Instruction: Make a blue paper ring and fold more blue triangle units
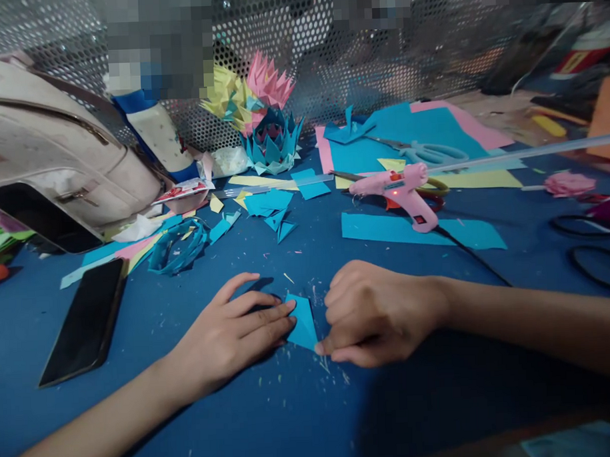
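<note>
A small folded piece of blue paper [302, 323] lies flat on the blue table between my two hands. My left hand [238, 327] rests over its left edge, fingers stretched out and fingertips pressing it down. On the other side my right hand [373, 316] is curled closed, with a fingertip and thumb at the paper's lower right corner. Just beyond them are blue paper scraps [277, 213] and a long blue paper strip [425, 231]. A pink glue gun [398, 188] with a lit red light lies beyond that strip.
Two phones, one lying flat [85, 323] and one propped [39, 214] on a pale backpack [66, 137], are at left. Folded-paper flowers [272, 139] stand at the back. Blue-handled scissors [435, 152] rest on coloured sheets. A black cord [473, 256] trails behind my right arm.
</note>
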`<state>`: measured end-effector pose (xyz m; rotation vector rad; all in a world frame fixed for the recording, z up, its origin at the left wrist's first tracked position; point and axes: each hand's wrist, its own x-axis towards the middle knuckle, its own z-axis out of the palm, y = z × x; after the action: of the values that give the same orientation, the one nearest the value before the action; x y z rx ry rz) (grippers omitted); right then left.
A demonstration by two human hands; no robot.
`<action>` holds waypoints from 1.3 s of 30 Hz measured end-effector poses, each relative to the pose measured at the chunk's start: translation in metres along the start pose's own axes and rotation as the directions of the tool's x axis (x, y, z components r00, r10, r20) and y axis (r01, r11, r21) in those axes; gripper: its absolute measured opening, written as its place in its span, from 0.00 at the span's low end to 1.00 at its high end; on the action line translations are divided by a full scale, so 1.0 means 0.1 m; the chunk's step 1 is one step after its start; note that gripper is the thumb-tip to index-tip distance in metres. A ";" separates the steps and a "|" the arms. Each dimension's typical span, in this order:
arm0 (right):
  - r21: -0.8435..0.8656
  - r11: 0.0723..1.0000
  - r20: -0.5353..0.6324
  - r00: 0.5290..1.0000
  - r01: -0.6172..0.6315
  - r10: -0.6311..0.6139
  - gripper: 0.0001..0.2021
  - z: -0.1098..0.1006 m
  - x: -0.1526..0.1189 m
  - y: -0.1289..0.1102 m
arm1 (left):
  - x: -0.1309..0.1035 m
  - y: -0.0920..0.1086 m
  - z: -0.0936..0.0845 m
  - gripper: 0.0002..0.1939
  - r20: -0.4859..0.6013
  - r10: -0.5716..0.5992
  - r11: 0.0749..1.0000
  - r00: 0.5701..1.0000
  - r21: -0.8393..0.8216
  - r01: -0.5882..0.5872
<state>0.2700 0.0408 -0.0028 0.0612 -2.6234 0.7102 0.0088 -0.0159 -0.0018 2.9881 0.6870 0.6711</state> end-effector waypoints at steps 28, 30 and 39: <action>-0.126 0.990 -0.007 0.998 -0.062 0.062 0.10 -0.02 0.02 0.07 | -0.05 0.03 -0.03 0.18 -0.052 0.021 0.994 0.998 0.111 -0.015; -0.116 0.992 -0.010 0.998 -0.055 0.055 0.10 -0.02 0.03 0.08 | -0.05 0.02 -0.03 0.18 -0.066 -0.003 0.995 0.998 0.097 0.009; -0.094 0.994 -0.004 0.998 -0.058 0.058 0.11 -0.03 0.03 0.08 | -0.03 0.04 -0.08 0.17 -0.110 -0.009 1.000 0.994 0.015 0.011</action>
<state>0.2675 0.0494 -0.0035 -0.0437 -2.6627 0.6047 0.0048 -0.0220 0.0041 2.9783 0.7155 0.8383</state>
